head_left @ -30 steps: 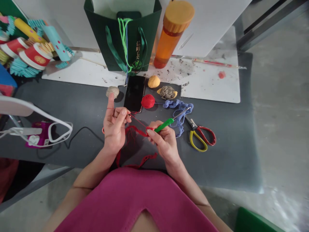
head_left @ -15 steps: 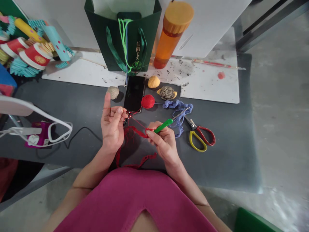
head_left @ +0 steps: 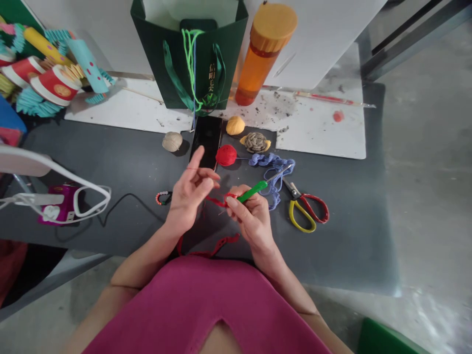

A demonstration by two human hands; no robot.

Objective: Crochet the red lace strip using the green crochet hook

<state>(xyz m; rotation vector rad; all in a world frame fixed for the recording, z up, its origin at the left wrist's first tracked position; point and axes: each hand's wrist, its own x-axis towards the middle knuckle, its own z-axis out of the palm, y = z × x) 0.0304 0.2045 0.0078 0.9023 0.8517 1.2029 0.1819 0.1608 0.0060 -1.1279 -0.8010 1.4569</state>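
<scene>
My right hand (head_left: 252,211) is closed around a crochet hook (head_left: 254,191) with a green handle, its metal tip pointing up to the right. A small red crochet piece (head_left: 229,197) is pinched in the same fingers. Close by on the left, my left hand (head_left: 190,199) has its index finger stretched up and its other fingers loosely bent, apart from the thumb. A thin red strand crosses that index finger. Red crocheted strip (head_left: 221,242) trails on the table below the hands. A red yarn ball (head_left: 226,155) lies beyond them, beside a phone (head_left: 208,135).
A beaded bracelet (head_left: 163,198) lies left of my left hand. To the right are blue crochet work (head_left: 275,167) and scissors (head_left: 304,206). Beige (head_left: 172,141) and yellow yarn balls (head_left: 235,125) sit farther back, before a green paper bag (head_left: 199,64) and orange bottle (head_left: 263,54).
My left hand has moved right, closer to my right hand, and its fingers have loosened. Beads seen at its fingertips no longer show there; a bracelet now shows to its left.
</scene>
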